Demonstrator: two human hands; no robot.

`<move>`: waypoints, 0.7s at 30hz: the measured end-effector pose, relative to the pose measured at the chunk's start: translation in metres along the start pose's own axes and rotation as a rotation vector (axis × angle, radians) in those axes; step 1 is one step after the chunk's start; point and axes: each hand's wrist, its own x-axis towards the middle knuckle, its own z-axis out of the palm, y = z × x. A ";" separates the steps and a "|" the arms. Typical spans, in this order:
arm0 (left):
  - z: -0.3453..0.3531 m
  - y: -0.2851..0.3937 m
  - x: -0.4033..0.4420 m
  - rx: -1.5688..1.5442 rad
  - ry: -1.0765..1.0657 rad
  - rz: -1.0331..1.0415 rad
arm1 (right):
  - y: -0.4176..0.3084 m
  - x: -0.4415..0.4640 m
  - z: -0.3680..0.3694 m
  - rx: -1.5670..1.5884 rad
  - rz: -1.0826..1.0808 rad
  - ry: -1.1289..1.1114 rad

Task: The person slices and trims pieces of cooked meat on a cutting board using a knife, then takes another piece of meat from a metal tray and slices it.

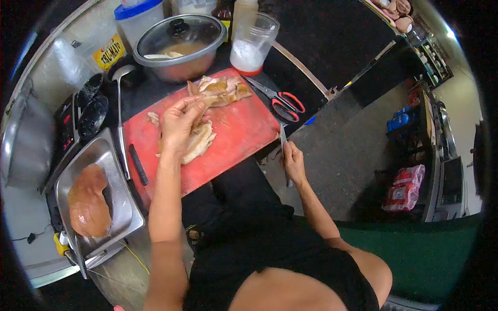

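On the red cutting board point(244, 124) lie sliced pieces of pale, brown-skinned cooked meat, perhaps chicken. One group of meat pieces point(228, 93) is at the far edge, and a larger meat piece point(199, 142) lies nearer me. My left hand point(181, 124) is over the board between them with fingers pinched together; whatever is in the fingertips is hidden. Beyond the board's right edge, my right hand point(294, 163) grips a knife point(283, 136), blade pointing up and away from me. Red-and-black scissors point(282, 101) rest beside the board's far right corner.
Left of the board, a metal tray point(129, 207) holds a large brown piece of meat point(89, 202). A ladle point(120, 114) lies along the board. Behind stand a lidded pot point(179, 52), a clear container point(251, 49) of white powder and a blue-lidded tub point(137, 20).
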 end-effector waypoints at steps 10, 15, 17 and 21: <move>-0.003 0.001 0.001 -0.027 -0.006 0.024 | 0.078 -0.058 -0.035 -0.019 0.184 0.056; -0.008 0.001 0.003 -0.061 -0.079 0.012 | 0.035 -0.033 -0.056 0.057 0.218 0.198; -0.005 0.007 0.001 -0.078 -0.068 -0.031 | -0.021 -0.016 -0.048 0.086 0.051 0.203; 0.000 0.009 0.000 -0.071 -0.072 0.008 | -0.124 0.010 -0.007 0.031 -0.131 0.062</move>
